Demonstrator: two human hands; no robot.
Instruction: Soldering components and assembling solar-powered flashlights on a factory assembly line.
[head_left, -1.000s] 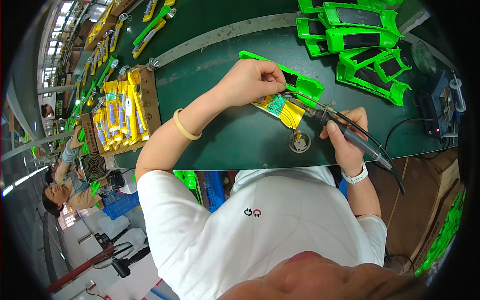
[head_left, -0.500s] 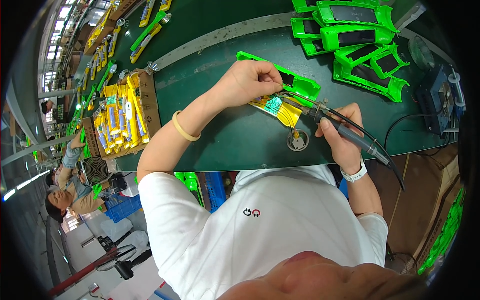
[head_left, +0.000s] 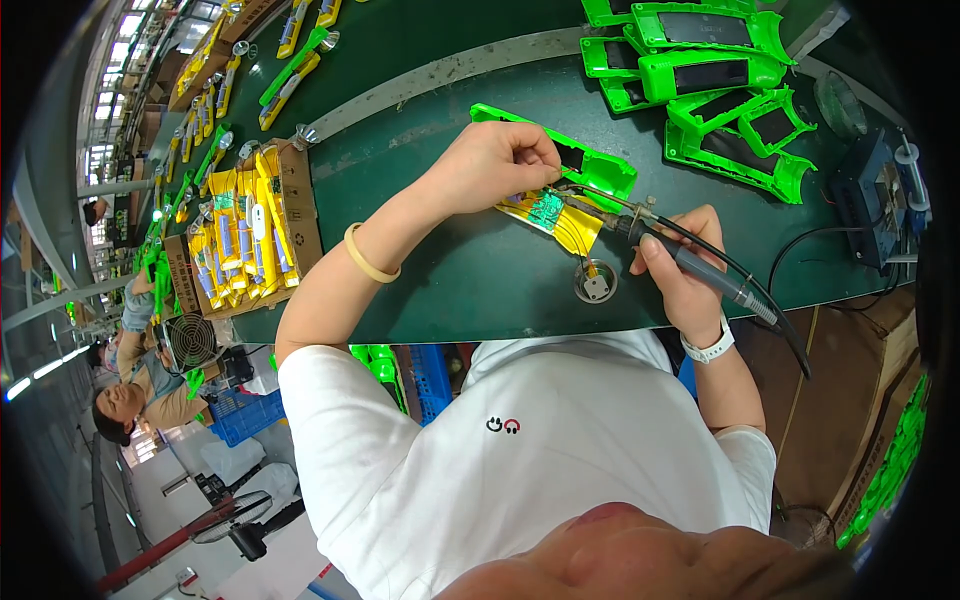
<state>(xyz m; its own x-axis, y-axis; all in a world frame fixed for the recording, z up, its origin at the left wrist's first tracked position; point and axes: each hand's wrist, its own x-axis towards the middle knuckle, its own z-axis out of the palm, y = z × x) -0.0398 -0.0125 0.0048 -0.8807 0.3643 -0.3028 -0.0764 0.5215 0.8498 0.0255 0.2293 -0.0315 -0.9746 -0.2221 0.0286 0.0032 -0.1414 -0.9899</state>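
A cardboard box (head_left: 303,195) at the left holds yellow-wrapped battery packs (head_left: 243,235), packed tightly; a brown carton (head_left: 872,452) at the lower right holds green pieces (head_left: 890,475). The dark green counter (head_left: 430,290) carries a pile of green casings (head_left: 655,75) toward its far right. Beyond the left edge, a co-worker (head_left: 160,385) sits near a blue crate (head_left: 245,415). The right hand (head_left: 692,290) grasps a soldering iron (head_left: 700,266), its tip near a circuit board (head_left: 546,210) on a yellow pack (head_left: 580,235) lying before one casing. The left hand (head_left: 490,167) has thumb and forefinger pinched together beside the board (anything between them is too small to tell).
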